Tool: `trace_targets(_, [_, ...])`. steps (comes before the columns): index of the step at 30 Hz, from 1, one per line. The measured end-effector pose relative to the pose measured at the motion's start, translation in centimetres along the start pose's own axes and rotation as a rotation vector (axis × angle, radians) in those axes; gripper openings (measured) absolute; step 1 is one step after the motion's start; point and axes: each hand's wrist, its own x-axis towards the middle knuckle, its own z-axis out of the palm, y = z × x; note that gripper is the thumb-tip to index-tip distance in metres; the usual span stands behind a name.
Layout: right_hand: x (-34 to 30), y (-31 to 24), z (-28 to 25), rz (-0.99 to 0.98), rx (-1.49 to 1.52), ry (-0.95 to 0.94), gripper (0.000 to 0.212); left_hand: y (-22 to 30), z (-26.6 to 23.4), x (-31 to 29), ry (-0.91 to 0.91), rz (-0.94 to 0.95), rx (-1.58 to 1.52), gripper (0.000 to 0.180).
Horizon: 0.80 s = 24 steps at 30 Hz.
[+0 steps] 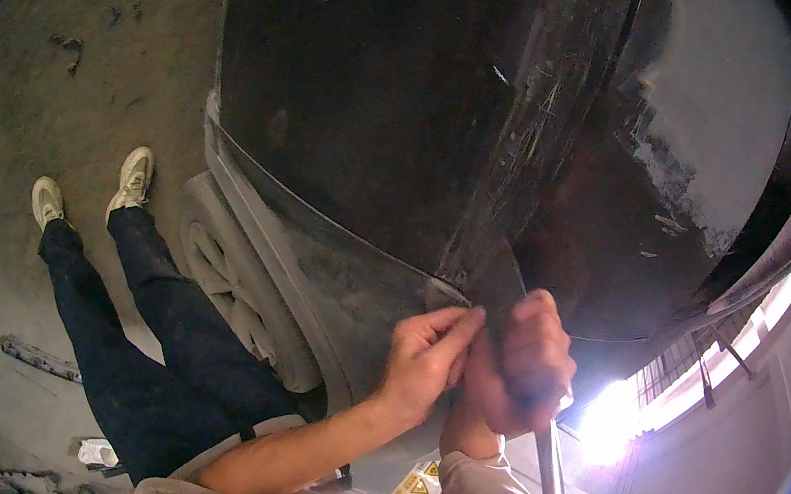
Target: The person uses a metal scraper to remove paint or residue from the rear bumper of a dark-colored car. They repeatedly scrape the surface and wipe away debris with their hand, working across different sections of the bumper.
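My right hand point(529, 362) is closed round a bare metal rod point(551, 488), which slants down toward my sleeve. A darker end of what may be the same tool shows above the fist, against the panel, too blurred to name. Beside it, my left hand point(427, 355) has thumb and fingertips pressed together at the panel's edge; whatever is between them is hidden. Both hands are at the near edge of a dark, scratched vehicle panel point(382, 117), where a scraped strip point(528, 135) runs down to the edge. A grey patch point(728, 110) covers its right side.
A wheel point(234, 277) stands left, under the dusty fender point(313, 276). My legs point(179, 319) are beside it. A dark strip point(36, 358) lies on the floor at left. Glaring light point(611, 422) falls at right, near a pale wall point(725, 455).
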Motion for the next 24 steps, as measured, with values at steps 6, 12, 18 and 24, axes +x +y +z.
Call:
trace_targets(6, [0.2,1.0,-0.3,-0.039,0.116,-0.002,0.051,0.3,0.6,0.5,0.023,-0.007,-0.001,0.029])
trace_targets(12, [0.4,1.2,0.6,0.004,0.133,0.022,0.038,0.7,0.6,0.8,0.07,0.106,-0.04,0.034])
trace_targets(18, [0.0,1.2,0.7,0.058,0.236,0.174,0.053,0.5,0.3,0.8,-0.004,0.076,0.014,0.033])
trace_targets(24, [0.3,1.2,0.3,0.075,0.177,0.161,0.049,0.5,-0.2,0.7,0.03,0.064,0.087,0.03])
